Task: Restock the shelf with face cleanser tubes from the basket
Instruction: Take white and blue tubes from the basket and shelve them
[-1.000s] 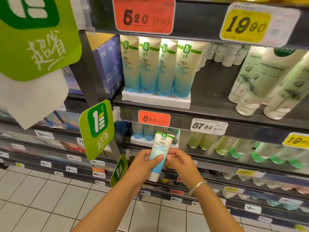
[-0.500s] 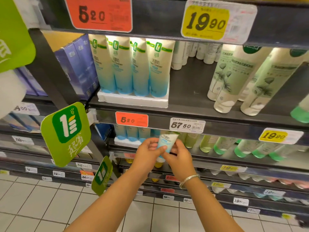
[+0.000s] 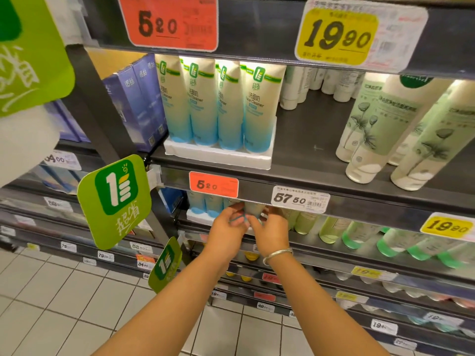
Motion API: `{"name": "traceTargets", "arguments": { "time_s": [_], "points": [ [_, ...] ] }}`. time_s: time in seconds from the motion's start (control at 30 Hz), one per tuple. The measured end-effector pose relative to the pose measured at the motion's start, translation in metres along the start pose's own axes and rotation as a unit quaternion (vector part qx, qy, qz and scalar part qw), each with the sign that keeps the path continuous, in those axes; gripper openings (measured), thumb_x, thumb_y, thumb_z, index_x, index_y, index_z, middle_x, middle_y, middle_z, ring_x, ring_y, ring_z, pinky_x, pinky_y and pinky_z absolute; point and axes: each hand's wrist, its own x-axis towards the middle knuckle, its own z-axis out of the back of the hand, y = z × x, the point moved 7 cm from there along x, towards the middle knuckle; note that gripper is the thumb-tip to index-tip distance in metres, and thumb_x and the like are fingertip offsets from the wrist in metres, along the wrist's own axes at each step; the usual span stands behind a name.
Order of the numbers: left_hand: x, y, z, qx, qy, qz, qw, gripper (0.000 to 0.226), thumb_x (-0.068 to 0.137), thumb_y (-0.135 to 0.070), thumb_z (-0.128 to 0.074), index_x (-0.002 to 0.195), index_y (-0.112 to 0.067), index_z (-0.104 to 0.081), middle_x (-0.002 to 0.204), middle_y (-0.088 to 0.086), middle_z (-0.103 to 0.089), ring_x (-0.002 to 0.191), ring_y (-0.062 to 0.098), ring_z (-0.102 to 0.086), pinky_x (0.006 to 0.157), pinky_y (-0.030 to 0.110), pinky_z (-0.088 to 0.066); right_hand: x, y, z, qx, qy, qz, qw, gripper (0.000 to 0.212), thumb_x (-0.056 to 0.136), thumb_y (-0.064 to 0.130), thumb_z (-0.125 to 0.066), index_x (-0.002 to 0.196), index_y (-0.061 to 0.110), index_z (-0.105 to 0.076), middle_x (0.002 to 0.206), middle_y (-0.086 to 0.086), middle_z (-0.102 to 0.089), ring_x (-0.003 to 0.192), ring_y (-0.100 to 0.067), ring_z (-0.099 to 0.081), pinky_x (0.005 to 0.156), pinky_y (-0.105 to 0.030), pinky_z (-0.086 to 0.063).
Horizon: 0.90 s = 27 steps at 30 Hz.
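Both hands have gone forward and up since the earlier frames, carrying the tube (image 3: pixel 253 209) from open air in front of the shelves to the mouth of the second shelf, where its top now sits under the shelf edge (image 3: pixel 359 199). A moment ago nearly the whole tube showed; now only a short pale stretch is visible between the fingers.

Left hand (image 3: pixel 227 227) and right hand (image 3: pixel 272 231) meet around the tube, fingers of each curled on it, the blue lower end apparently tucked between them, though blur makes the exact grip hard to read. A silver bangle (image 3: pixel 277 254) circles the right wrist.

Just left of the hands, on the same shelf, matching tubes stand cap-down in a white tray (image 3: pixel 198 214). One shelf up, four more of the same cleanser (image 3: pixel 218 104) stand in a row in another white tray, cream at the top and blue at the bottom. Purple boxes (image 3: pixel 136 104) sit to their left, and pale green bottles (image 3: pixel 380 129) lean to the right.

An orange price tag (image 3: pixel 213 185) reading 5.20 hangs on the shelf edge directly above the hands, a white 57.50 tag (image 3: pixel 299 199) beside it. A green sign (image 3: pixel 114 201) juts out at the left, above a white tiled floor (image 3: pixel 51 304).
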Motion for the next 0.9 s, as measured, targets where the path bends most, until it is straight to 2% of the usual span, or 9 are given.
{"name": "traceTargets", "arguments": {
  "time_s": [0.07, 0.13, 0.3, 0.47, 0.53, 0.67, 0.73, 0.83, 0.9],
  "points": [
    [0.000, 0.001, 0.001, 0.006, -0.012, 0.005, 1.000, 0.025, 0.092, -0.004, -0.051, 0.113, -0.018, -0.054, 0.106, -0.004, -0.060, 0.096, 0.004, -0.057, 0.074, 0.012, -0.043, 0.002, -0.001, -0.002, -0.004, 0.002, 0.002, 1.000, 0.025, 0.084, 0.019, -0.065, 0.102, 0.002, -0.062, 0.086, -0.010, -0.063, 0.068, -0.015, -0.052, 0.058, -0.012, -0.031],
    [0.000, 0.003, 0.002, 0.025, -0.024, 0.007, 0.999, 0.027, 0.092, -0.003, -0.049, 0.114, -0.018, -0.052, 0.106, -0.006, -0.058, 0.090, 0.000, -0.054, 0.076, 0.016, -0.043, 0.004, -0.002, -0.005, -0.009, 0.013, 0.005, 1.000, 0.029, 0.085, 0.021, -0.064, 0.108, 0.003, -0.062, 0.100, -0.014, -0.066, 0.085, -0.024, -0.060, 0.072, -0.023, -0.042],
    [0.001, 0.010, 0.017, 0.075, -0.058, 0.021, 0.995, 0.030, 0.090, 0.002, -0.048, 0.114, -0.017, -0.051, 0.110, 0.000, -0.054, 0.100, 0.012, -0.053, 0.095, 0.033, -0.046, 0.006, -0.002, -0.009, -0.116, 0.034, 0.001, 0.993, 0.038, 0.087, 0.032, -0.059, 0.114, 0.004, -0.060, 0.110, -0.016, -0.063, 0.097, -0.032, -0.059, 0.080, -0.032, -0.046],
    [-0.003, 0.021, 0.031, 0.042, -0.053, 0.042, 0.997, 0.028, 0.092, 0.000, -0.047, 0.113, -0.018, -0.052, 0.103, 0.000, -0.054, 0.080, 0.009, -0.058, 0.056, 0.004, -0.044, 0.004, -0.006, -0.015, -0.192, 0.072, -0.034, 0.978, 0.040, 0.091, 0.037, -0.053, 0.098, -0.001, -0.064, 0.100, -0.020, -0.066, 0.091, -0.032, -0.062, 0.076, -0.035, -0.048],
    [-0.006, 0.025, 0.034, 0.027, -0.038, 0.060, 0.997, 0.026, 0.093, -0.003, -0.047, 0.114, -0.015, -0.053, 0.104, 0.002, -0.059, 0.088, 0.018, -0.064, 0.068, 0.012, -0.047, 0.005, -0.007, -0.018, -0.218, 0.094, -0.048, 0.970, 0.042, 0.092, 0.038, -0.051, 0.099, -0.001, -0.064, 0.100, -0.020, -0.067, 0.093, -0.033, -0.062, 0.078, -0.036, -0.048],
    [-0.013, 0.029, 0.041, 0.044, 0.002, 0.085, 0.995, 0.025, 0.092, -0.006, -0.050, 0.113, -0.017, -0.055, 0.102, 0.003, -0.066, 0.096, 0.016, -0.063, 0.093, 0.033, -0.047, 0.002, -0.009, -0.013, -0.140, 0.086, -0.076, 0.983, 0.033, 0.090, 0.031, -0.056, 0.102, 0.001, -0.063, 0.105, -0.019, -0.065, 0.098, -0.033, -0.060, 0.085, -0.036, -0.048],
    [-0.017, 0.033, 0.043, 0.044, 0.031, 0.090, 0.995, 0.022, 0.092, -0.007, -0.050, 0.111, -0.018, -0.056, 0.102, 0.002, -0.067, 0.095, 0.015, -0.063, 0.086, 0.029, -0.049, -0.006, -0.015, -0.005, -0.094, 0.066, -0.103, 0.988, 0.021, 0.090, 0.028, -0.057, 0.095, 0.008, -0.060, 0.097, -0.013, -0.061, 0.094, -0.028, -0.058, 0.085, -0.034, -0.047],
    [-0.024, 0.044, 0.046, 0.061, 0.067, 0.095, 0.991, 0.020, 0.093, -0.006, -0.048, 0.107, -0.014, -0.061, 0.094, 0.002, -0.065, 0.081, 0.012, -0.059, 0.067, 0.022, -0.046, -0.037, -0.033, 0.009, -0.019, 0.032, -0.159, 0.987, 0.019, 0.089, 0.021, -0.058, 0.104, 0.010, -0.058, 0.085, -0.001, -0.055, 0.083, -0.019, -0.055, 0.072, -0.020, -0.039],
    [-0.030, 0.058, 0.043, 0.058, 0.084, 0.120, 0.988, 0.018, 0.093, -0.008, -0.049, 0.105, -0.012, -0.061, 0.095, 0.005, -0.065, 0.081, 0.013, -0.059, 0.067, 0.022, -0.046, -0.066, -0.053, 0.019, 0.007, 0.022, -0.213, 0.977, 0.015, 0.088, 0.018, -0.058, 0.100, 0.009, -0.059, 0.078, 0.000, -0.054, 0.076, -0.016, -0.052, 0.069, -0.020, -0.039]
  ]
}}
